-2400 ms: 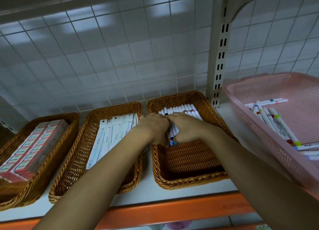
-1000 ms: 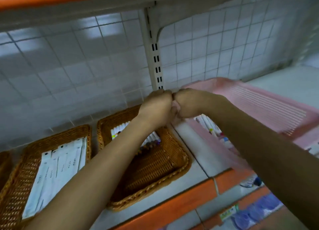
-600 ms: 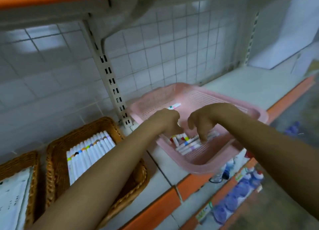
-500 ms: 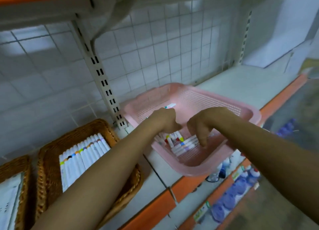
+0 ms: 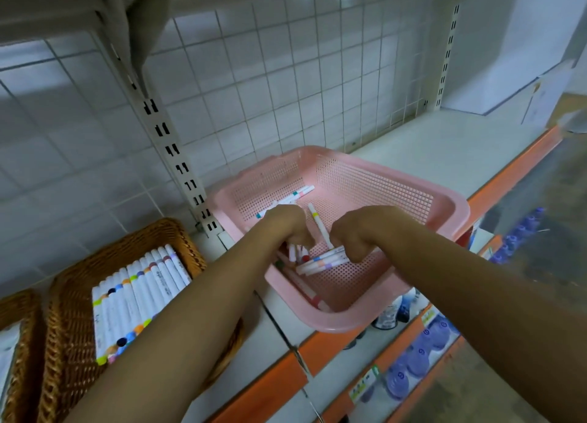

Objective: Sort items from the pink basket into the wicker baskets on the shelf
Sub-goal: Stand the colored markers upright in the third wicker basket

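A white shelf [image 5: 444, 149] with an orange edge lies under the hands, with a grid wall [image 5: 286, 73] behind. The pink basket [image 5: 381, 181] sits under both hands, with loose markers [image 5: 320, 263] inside. Left of them, a wicker basket [image 5: 152, 232] holds a marker row [image 5: 139, 295]. The left hand [image 5: 287, 225] curls round some markers. The right hand [image 5: 359, 232] curls on the pile; I cannot tell if it grips.

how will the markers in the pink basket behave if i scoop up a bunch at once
The markers look like stiff, smooth, round barrels, so they would probably roll and slide out of a loose grip. Slim, apparently plastic, each is likely light. Lying crisscrossed in the pink basket, they may fan out when lifted.
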A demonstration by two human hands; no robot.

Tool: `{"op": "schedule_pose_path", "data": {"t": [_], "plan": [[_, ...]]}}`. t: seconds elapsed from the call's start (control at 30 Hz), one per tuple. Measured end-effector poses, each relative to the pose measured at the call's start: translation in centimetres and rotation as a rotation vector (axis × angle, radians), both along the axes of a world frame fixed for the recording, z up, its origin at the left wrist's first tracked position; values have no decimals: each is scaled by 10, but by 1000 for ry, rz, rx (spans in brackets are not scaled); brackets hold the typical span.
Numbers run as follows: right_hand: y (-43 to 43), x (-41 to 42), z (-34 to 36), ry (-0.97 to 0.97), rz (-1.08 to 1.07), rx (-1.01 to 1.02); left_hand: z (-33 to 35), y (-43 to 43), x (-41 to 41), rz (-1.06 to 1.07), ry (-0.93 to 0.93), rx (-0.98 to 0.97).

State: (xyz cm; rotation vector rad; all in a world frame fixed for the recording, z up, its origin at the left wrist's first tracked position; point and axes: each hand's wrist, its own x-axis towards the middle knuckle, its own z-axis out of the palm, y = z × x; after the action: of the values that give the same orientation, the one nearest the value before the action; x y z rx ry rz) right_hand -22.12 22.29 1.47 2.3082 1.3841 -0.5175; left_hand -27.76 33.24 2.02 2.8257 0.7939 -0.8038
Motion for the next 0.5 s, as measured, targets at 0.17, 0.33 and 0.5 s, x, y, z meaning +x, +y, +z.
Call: {"op": "schedule_pose_path", "data": {"t": [0.17, 0.33, 0.5], "plan": [[-1, -1, 1, -11, -5, 159, 3, -3, -4, 61, 6, -63], [-5, -1, 6, -25, 4, 245, 1, -3, -7, 47, -204, 14], [-6, 2, 23, -74, 9, 379, 16, 0, -14, 18, -459, -143]]}}
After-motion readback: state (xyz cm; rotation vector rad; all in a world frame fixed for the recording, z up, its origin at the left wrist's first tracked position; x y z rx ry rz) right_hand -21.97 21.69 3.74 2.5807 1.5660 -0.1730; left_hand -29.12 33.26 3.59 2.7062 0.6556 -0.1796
